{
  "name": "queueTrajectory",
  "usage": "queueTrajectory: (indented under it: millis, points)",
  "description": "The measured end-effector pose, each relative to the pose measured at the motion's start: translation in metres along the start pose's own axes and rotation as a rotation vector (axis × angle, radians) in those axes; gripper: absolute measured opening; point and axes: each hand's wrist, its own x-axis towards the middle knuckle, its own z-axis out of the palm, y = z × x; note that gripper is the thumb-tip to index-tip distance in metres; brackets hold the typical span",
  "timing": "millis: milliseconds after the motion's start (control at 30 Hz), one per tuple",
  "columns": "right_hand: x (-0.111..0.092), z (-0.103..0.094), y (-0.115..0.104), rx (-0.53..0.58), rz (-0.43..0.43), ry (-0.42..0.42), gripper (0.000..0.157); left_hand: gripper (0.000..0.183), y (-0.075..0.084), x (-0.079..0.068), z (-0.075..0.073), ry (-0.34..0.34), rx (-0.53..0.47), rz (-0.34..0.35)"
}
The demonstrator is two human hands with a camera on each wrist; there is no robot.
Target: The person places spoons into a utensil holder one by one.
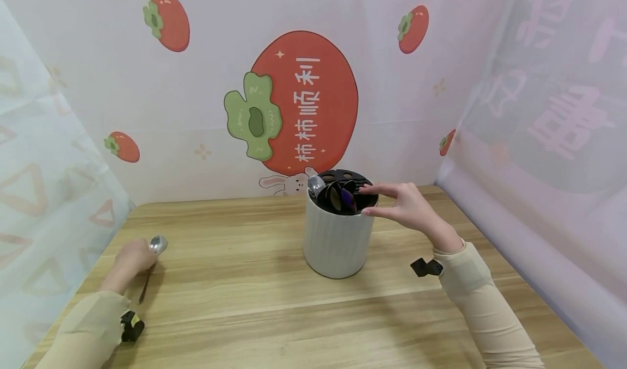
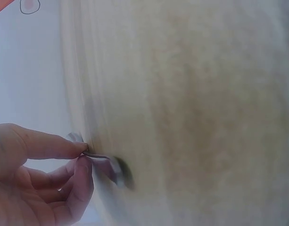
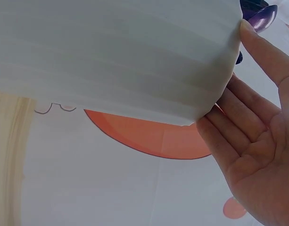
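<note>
My left hand [image 1: 134, 257] is low over the left side of the table. Its thumb and fingertips pinch a silver spoon [image 1: 158, 244] by the handle, and in the left wrist view the spoon's bowl [image 2: 119, 173] looks blurred. To the right of centre stands a white ribbed utensil holder [image 1: 338, 244] with a black insert. My right hand [image 1: 409, 208] is at its right rim, thumb at the front edge and fingers extended along the side. A silver spoon [image 1: 315, 185], a gold-toned spoon [image 1: 335, 198] and a purple spoon [image 1: 349, 199] stand in the holder, bowls up.
The wooden table [image 1: 235, 314] reaches back to a printed cloth [image 1: 206, 108] with persimmon pictures. More cloth hangs along the left and right sides. The black insert [image 1: 360, 177] has round holes and slots at the back of the holder.
</note>
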Motion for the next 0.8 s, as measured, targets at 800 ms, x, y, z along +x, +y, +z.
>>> queueTrajectory:
  millis: [800]
  points:
    - [-0.0004, -0.0004, -0.0016, -0.008, -0.002, -0.005, 0.043, 0.021, -0.0027, -0.0030, 0.0021, 0.027, -0.129, -0.019]
